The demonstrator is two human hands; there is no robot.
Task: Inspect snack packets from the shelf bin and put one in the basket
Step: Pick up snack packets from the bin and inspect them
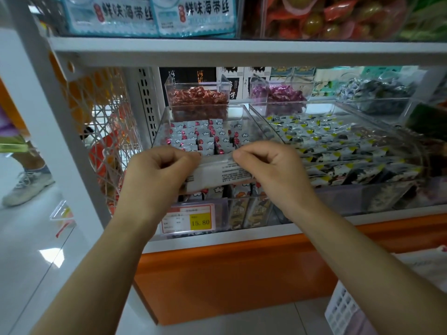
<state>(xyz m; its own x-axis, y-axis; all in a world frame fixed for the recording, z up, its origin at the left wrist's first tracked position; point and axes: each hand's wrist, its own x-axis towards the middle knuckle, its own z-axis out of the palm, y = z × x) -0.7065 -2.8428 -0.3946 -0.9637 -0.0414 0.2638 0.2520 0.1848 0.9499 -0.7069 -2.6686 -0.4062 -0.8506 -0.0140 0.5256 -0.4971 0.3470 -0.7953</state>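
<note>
The clear plastic shelf bin [162, 126] at the middle of the view is packed with small grey-white snack packets [191, 139], printed with red spots and clouds and standing in rows. At its three o'clock a second clear bin [350, 199] holds long packets [333, 151] in black, white and yellow. Behind, at twelve o'clock, a smaller clear box holds red-wrapped sweets [198, 97]; at one o'clock another holds purple-wrapped sweets [283, 94]. A price tag [191, 220] with a yellow patch reading 15.80 hangs on the bin's front, at six o'clock.

Both forearms reach up from the bottom of the view. The left hand [157, 170] and right hand [273, 165] hold one packet [215, 174] between them, just above the front of the bin. The left fingers [179, 157] pinch its nine o'clock end and the right fingers [251, 155] its three o'clock end, knuckles up.

The held packet is a flat, glossy strip, its pale back with lines of fine black print facing the camera. A white basket [343, 308] with a slotted wall sits at five o'clock, well apart from the hands.
</note>
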